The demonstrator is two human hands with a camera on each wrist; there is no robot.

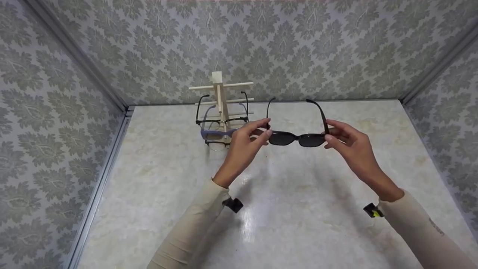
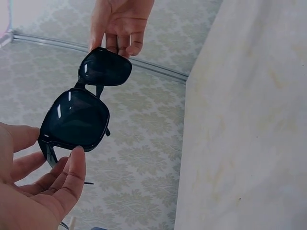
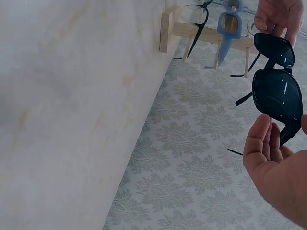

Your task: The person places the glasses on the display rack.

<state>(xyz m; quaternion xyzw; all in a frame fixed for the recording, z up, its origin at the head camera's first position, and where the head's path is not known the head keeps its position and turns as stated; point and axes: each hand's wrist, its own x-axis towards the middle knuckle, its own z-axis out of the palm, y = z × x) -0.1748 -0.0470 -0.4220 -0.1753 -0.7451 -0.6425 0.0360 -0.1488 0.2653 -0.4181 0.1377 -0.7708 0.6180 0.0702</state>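
Note:
Black sunglasses point(image 1: 312, 140) with dark lenses are held up between both hands, their temples unfolded and pointing toward the back wall. At the left hinge my left hand point(image 1: 244, 140) pinches the frame between thumb and fingers. My right hand point(image 1: 349, 145) grips the opposite hinge the same way. In the left wrist view the near lens point(image 2: 76, 117) shows bright reflections. A wooden glasses stand point(image 1: 220, 101) is just left of the left hand, carrying dark-rimmed glasses point(image 1: 209, 122) on top, blue-framed sunglasses point(image 1: 209, 134) below and another dark-rimmed pair point(image 1: 216, 145) lowest, partly hidden by the left hand.
The stand's top peg point(image 1: 239, 84) holds no glasses. Beneath everything lies a pale marbled table point(image 1: 298, 224). Patterned walls point(image 1: 261, 45) enclose it at the back and both sides, with a metal strip point(image 1: 97, 190) along the left edge.

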